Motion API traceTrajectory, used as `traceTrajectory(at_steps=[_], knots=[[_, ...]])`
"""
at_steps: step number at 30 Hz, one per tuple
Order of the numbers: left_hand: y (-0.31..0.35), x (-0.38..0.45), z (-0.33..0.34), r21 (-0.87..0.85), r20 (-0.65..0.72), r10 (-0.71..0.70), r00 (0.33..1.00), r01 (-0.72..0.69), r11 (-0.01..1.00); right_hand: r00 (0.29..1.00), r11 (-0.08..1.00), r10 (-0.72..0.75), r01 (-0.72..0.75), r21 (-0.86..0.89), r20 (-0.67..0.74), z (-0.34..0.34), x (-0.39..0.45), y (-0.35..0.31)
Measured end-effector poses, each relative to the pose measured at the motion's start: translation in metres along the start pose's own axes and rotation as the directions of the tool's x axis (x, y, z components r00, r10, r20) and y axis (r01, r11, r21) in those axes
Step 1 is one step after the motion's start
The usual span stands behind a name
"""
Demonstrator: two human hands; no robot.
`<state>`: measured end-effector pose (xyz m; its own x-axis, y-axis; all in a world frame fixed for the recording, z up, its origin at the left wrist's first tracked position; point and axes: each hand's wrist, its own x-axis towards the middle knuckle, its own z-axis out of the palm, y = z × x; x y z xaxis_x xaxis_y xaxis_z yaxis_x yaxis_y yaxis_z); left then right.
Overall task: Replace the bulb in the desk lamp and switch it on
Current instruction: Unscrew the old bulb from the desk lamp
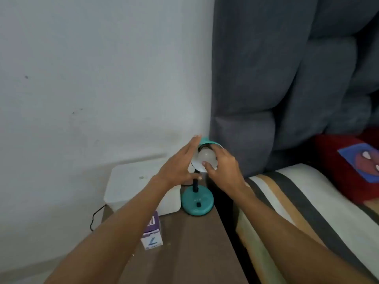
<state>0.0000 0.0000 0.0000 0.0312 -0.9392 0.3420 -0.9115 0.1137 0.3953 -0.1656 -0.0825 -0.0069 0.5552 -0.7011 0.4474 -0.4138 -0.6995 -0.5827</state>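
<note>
A teal desk lamp stands at the back right of a brown bedside table (190,249), on a round base (197,201) with a black switch. Its shade (206,141) is tilted toward me, and a white bulb (207,155) sits inside it. My left hand (178,166) holds the shade from the left, fingers stretched along its rim. My right hand (222,167) grips the bulb from the right, thumb on its front. A purple and white bulb box (152,232) stands on the table near my left forearm.
A white box-shaped object (133,185) sits behind the lamp against the white wall, with a black cable (97,215) hanging at its left. A grey padded headboard (276,78), a striped mattress (297,201) and a red pillow (348,167) lie to the right.
</note>
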Motion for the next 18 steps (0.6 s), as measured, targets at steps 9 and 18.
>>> traceTrajectory(at_steps=[9, 18], knots=[[-0.020, 0.012, 0.013, 0.026, -0.042, 0.107, 0.993, -0.106, 0.994, 0.999, 0.999, 0.035, -0.035, -0.003, -0.034, 0.018, 0.009, 0.008], [-0.021, 0.015, 0.017, 0.006, -0.072, 0.098, 0.993, -0.098, 0.995, 0.998, 0.977, -0.057, 0.051, -0.208, -0.025, 0.032, 0.007, 0.008]])
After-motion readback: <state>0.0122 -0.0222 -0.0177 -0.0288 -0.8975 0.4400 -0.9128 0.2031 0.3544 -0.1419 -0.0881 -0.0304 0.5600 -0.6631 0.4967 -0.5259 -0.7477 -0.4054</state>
